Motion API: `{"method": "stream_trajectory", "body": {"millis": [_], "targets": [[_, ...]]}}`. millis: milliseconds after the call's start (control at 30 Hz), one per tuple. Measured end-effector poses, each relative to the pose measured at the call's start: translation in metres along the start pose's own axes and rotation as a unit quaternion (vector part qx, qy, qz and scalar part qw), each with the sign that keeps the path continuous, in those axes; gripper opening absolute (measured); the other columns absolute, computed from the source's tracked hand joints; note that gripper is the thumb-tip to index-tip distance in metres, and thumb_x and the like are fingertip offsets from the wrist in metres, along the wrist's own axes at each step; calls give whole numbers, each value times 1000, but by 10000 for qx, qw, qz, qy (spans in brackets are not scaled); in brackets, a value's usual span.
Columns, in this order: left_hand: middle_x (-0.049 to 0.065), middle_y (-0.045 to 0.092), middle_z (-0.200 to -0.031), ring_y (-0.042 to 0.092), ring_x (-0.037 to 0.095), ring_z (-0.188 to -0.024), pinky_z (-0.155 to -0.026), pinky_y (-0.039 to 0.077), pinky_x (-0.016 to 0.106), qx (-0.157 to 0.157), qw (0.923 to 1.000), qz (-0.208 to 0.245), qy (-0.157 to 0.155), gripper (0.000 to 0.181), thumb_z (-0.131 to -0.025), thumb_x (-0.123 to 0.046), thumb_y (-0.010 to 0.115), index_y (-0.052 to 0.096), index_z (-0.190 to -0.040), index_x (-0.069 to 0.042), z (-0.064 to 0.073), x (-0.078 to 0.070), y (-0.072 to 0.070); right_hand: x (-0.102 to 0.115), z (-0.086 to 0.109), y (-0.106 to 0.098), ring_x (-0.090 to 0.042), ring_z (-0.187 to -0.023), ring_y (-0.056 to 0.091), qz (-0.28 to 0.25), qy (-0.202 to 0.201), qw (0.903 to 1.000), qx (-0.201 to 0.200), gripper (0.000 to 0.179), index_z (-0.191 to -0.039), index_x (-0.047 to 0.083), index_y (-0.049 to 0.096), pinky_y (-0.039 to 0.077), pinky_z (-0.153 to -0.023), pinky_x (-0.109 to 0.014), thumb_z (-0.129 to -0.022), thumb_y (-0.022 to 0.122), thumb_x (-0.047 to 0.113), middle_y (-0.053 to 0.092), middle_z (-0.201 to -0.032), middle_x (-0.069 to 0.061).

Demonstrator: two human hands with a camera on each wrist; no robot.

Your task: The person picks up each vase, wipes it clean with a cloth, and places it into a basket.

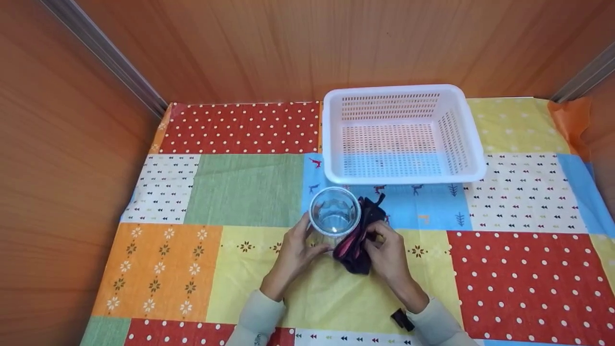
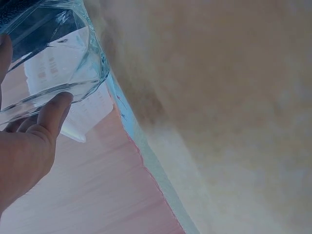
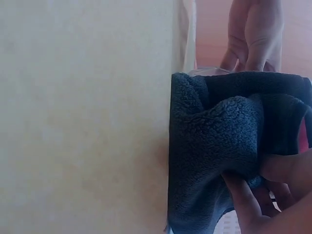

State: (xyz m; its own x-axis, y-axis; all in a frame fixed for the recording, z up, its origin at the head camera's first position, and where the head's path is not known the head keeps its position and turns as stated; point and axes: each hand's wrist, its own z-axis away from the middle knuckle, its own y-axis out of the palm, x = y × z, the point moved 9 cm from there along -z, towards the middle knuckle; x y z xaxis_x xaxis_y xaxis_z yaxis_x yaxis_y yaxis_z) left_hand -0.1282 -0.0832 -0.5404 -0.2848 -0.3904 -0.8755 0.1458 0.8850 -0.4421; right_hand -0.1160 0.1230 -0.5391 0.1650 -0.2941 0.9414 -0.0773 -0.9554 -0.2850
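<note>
A clear glass cup (image 1: 335, 211) stands on the patterned cloth, its round mouth facing up. My left hand (image 1: 298, 245) holds the cup's left side, with the thumb near its lower front; the left wrist view also shows the fingers against the clear glass (image 2: 73, 73). Against the cup's right side is a bunched dark towel (image 1: 354, 257) with pink showing in its folds. My right hand (image 1: 388, 252) pinches this towel between thumb and fingers. Up close, the fabric (image 3: 214, 131) looks fluffy, and it hides most of the cup in the right wrist view.
Behind the cup sits a white plastic basket (image 1: 403, 180) with slotted walls. A patchwork tablecloth (image 1: 254, 190) covers the table. Wooden panels (image 1: 298, 48) rise at the back and both sides. A small black object (image 1: 402, 320) is by the right sleeve.
</note>
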Motion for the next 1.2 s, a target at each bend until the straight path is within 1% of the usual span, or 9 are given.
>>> {"method": "stream_trajectory", "body": {"millis": [100,233,300,400,533,767,900,1067,1200], "targets": [[29,53,-153,53,43,-140,-111,50,48,46,10000,55,-26,94,-78,3,90,39,-157,8,0,0,0,-1,0,0,-15,-89,63,-90,101,9999,20,17,-91,0,70,58,-72,-17,-88,68,-17,68,-95,-9],[27,52,-154,52,41,-142,-114,48,48,65,10000,19,-26,92,-80,5,88,39,-158,6,0,-1,0,5,0,0,-15,-95,65,-262,271,9993,1,18,-92,1,73,60,-77,-18,-89,69,-17,69,-98,-10],[27,54,-153,52,41,-142,-114,48,48,32,10000,-18,0,90,-80,6,87,40,-157,7,0,-2,-1,12,-1,0,-13,-98,66,-332,240,9992,-37,18,-93,0,73,61,-79,-19,-88,69,-17,70,-99,-10],[28,55,-151,54,41,-140,-114,48,47,-22,10000,-1,35,90,-77,11,87,42,-155,8,0,-2,-1,24,-3,-1,-13,-98,66,-420,63,9991,-90,19,-93,-2,73,62,-80,-21,-87,68,-19,70,-99,-11],[29,56,-150,54,41,-139,-112,50,46,-44,9999,83,79,93,-73,15,86,42,-155,8,0,-2,-1,31,-4,-2,-14,-98,67,-460,-11,9989,-120,20,-92,-3,72,62,-80,-22,-86,66,-21,69,-98,-10],[29,56,-149,55,42,-139,-112,50,48,-5,10000,-9,41,91,-76,10,88,42,-155,9,0,-2,0,20,-3,-1,-13,-102,65,-260,48,9996,-64,19,-91,-2,70,63,-81,-25,-87,66,-20,68,-98,-9],[29,57,-149,55,42,-139,-111,50,47,21,10000,-46,17,91,-78,4,90,42,-154,10,0,-2,0,8,-2,-1,-14,-95,63,6,61,10000,-30,19,-90,2,70,60,-77,-22,-88,68,-17,67,-96,-6],[32,56,-148,56,44,-137,-109,52,47,-9,10000,-3,69,92,-76,4,91,41,-153,12,0,-2,-1,-1,-1,0,-14,-85,59,188,16,9998,13,19,-89,3,70,54,-69,-20,-88,70,-16,68,-93,-6],[31,56,-149,55,44,-138,-110,51,48,35,10000,-57,13,91,-78,4,90,41,-154,11,0,-2,0,-2,0,0,-13,-87,60,122,125,9998,35,18,-91,2,71,56,-70,-18,-88,69,-16,68,-94,-6]]}}
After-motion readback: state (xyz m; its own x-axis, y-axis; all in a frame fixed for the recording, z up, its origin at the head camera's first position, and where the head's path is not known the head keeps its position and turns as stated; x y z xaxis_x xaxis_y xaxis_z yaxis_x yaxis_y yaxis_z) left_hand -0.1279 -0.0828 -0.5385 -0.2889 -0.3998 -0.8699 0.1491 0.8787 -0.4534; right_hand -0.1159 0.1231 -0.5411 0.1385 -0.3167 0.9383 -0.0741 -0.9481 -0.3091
